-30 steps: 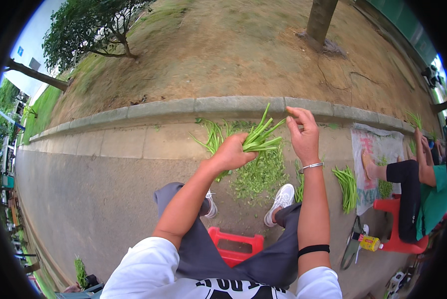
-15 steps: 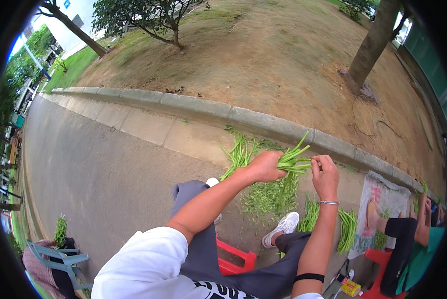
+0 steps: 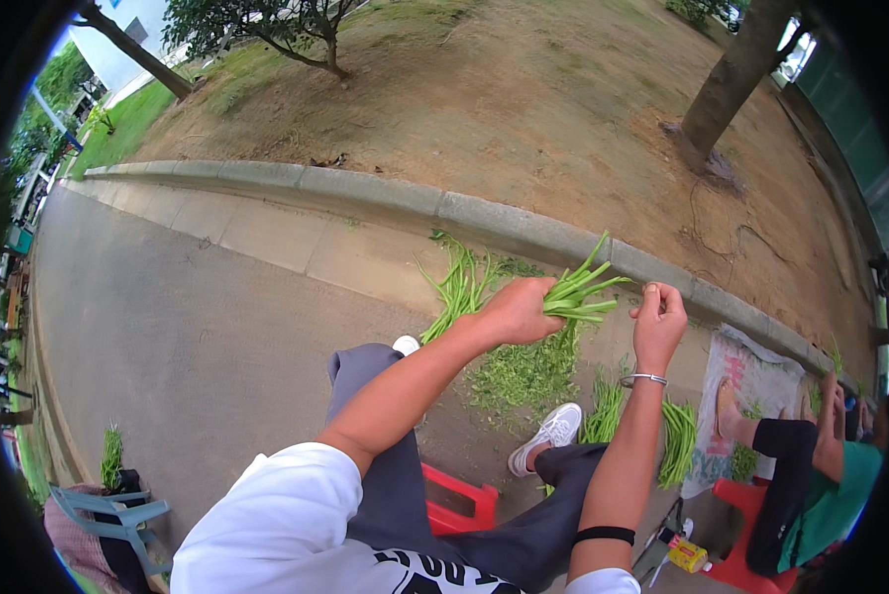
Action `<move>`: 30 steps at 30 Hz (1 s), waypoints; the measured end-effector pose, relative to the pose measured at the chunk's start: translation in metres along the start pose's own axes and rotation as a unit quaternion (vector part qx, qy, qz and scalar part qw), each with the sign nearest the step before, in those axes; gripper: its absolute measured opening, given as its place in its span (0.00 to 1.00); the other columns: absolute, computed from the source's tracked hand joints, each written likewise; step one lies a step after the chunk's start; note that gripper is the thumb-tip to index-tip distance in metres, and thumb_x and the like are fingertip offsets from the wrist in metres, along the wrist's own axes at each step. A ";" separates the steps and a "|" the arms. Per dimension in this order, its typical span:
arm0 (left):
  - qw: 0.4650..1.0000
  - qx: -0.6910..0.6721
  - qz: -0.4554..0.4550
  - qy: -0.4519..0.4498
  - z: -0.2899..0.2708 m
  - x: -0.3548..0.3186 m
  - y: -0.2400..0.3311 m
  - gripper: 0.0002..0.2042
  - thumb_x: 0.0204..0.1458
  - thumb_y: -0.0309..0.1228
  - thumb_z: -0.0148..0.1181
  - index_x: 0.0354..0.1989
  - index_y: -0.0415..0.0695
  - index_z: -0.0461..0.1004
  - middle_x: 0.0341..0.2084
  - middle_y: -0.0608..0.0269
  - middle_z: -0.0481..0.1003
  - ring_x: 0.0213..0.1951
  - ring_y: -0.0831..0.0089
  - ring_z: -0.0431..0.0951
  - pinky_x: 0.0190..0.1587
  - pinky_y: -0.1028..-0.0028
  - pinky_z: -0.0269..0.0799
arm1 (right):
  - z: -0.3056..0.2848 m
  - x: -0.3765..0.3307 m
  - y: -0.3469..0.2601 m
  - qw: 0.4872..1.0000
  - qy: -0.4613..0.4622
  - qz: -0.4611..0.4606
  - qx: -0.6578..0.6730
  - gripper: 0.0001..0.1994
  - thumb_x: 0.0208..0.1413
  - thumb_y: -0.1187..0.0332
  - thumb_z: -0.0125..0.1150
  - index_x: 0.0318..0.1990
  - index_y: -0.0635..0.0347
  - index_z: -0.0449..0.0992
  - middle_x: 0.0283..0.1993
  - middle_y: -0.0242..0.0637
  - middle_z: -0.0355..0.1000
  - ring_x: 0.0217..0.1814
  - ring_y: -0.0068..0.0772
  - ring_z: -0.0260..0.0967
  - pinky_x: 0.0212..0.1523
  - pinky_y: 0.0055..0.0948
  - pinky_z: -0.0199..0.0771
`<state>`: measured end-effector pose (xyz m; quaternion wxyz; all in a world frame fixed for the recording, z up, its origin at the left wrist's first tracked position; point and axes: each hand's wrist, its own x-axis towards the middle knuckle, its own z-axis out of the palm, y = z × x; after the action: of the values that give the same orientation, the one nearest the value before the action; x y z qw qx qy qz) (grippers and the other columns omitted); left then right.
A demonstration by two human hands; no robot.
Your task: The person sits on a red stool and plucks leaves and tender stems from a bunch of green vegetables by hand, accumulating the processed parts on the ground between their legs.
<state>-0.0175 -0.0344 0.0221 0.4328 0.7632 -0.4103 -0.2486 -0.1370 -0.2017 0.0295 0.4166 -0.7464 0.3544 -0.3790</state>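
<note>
My left hand [image 3: 520, 309] is closed around a bunch of long green vegetable stems [image 3: 581, 294], their cut ends fanning out to the upper right. Just right of those ends, my right hand [image 3: 659, 319] is raised with thumb and fingers pinched together. Whether something small is between them cannot be made out. Under the bunch, a heap of chopped green leaf bits [image 3: 520, 381] covers the pavement. Loose green stems [image 3: 454, 289] lie beyond my left forearm. Two laid-out piles, one of green stems [image 3: 601, 414] and another green bundle [image 3: 678, 442], flank my right forearm.
A stone kerb [image 3: 365, 188] runs across, with bare soil and trees behind. I sit by a red plastic stool [image 3: 464, 500]. At right, a person in green [image 3: 831, 485] sits beside a pale plastic sheet [image 3: 741, 396]. A yellow-labelled bottle [image 3: 689, 556] and a grey-blue chair [image 3: 117, 515] are near the lower edge.
My right hand has moved off the stem tip it was pinching and now hangs slightly apart, to the right. My left hand keeps its grip on the bunch. The whole view has shifted slightly.
</note>
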 end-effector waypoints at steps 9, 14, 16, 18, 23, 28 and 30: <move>1.000 -0.015 -0.019 0.009 -0.009 0.004 -0.011 0.15 0.41 0.28 0.60 0.39 0.40 0.71 0.27 0.61 0.75 0.29 0.77 0.73 0.35 0.75 0.68 | 0.000 -0.001 0.004 0.998 -0.010 -0.041 0.047 0.07 0.51 0.74 0.55 0.37 0.65 0.71 0.31 0.32 0.70 0.25 0.17 0.67 0.24 0.17 0.69; 0.999 -0.047 -0.021 0.004 -0.009 0.000 -0.004 0.15 0.41 0.27 0.60 0.40 0.39 0.71 0.27 0.62 0.75 0.30 0.78 0.72 0.35 0.76 0.68 | 0.010 -0.010 -0.004 0.992 -0.041 -0.089 0.074 0.08 0.52 0.75 0.55 0.40 0.65 0.71 0.33 0.30 0.69 0.27 0.15 0.66 0.26 0.16 0.70; 0.998 -0.053 -0.026 -0.002 -0.008 0.001 -0.005 0.15 0.41 0.27 0.60 0.40 0.38 0.71 0.27 0.63 0.75 0.30 0.79 0.72 0.35 0.76 0.68 | 0.008 -0.011 -0.011 0.991 -0.044 -0.123 0.035 0.08 0.51 0.75 0.56 0.39 0.62 0.72 0.33 0.32 0.69 0.26 0.17 0.67 0.25 0.17 0.69; 0.998 -0.046 -0.037 -0.008 -0.008 0.002 -0.003 0.15 0.41 0.27 0.60 0.40 0.38 0.71 0.28 0.63 0.75 0.30 0.79 0.71 0.35 0.76 0.68 | 0.008 -0.010 -0.012 0.988 -0.048 -0.148 -0.001 0.09 0.49 0.75 0.57 0.39 0.61 0.73 0.33 0.35 0.69 0.26 0.21 0.68 0.26 0.20 0.70; 0.998 -0.056 -0.021 -0.024 -0.004 0.000 -0.005 0.15 0.40 0.27 0.60 0.39 0.38 0.71 0.28 0.63 0.75 0.30 0.79 0.71 0.35 0.76 0.68 | 0.009 -0.014 -0.015 0.984 -0.067 -0.157 -0.043 0.09 0.48 0.72 0.58 0.40 0.56 0.75 0.32 0.35 0.69 0.28 0.27 0.68 0.27 0.23 0.68; 0.998 -0.068 -0.007 -0.018 -0.002 0.000 -0.004 0.15 0.40 0.28 0.60 0.39 0.39 0.71 0.27 0.58 0.75 0.30 0.74 0.74 0.35 0.73 0.69 | 0.011 -0.011 -0.005 0.978 -0.072 -0.181 -0.076 0.07 0.47 0.71 0.59 0.35 0.56 0.76 0.32 0.35 0.70 0.29 0.32 0.69 0.28 0.27 0.67; 0.997 -0.071 -0.027 -0.029 -0.003 -0.001 0.000 0.15 0.41 0.27 0.61 0.39 0.39 0.71 0.28 0.65 0.75 0.31 0.80 0.71 0.35 0.76 0.68 | 0.011 -0.012 -0.006 0.980 -0.078 -0.167 -0.075 0.06 0.47 0.71 0.59 0.34 0.57 0.76 0.31 0.35 0.70 0.29 0.34 0.69 0.28 0.28 0.67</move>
<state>-0.0159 -0.0319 0.0241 0.4670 0.7339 -0.3832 -0.3107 -0.1321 -0.1852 0.0272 0.3171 -0.8513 0.2184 -0.3564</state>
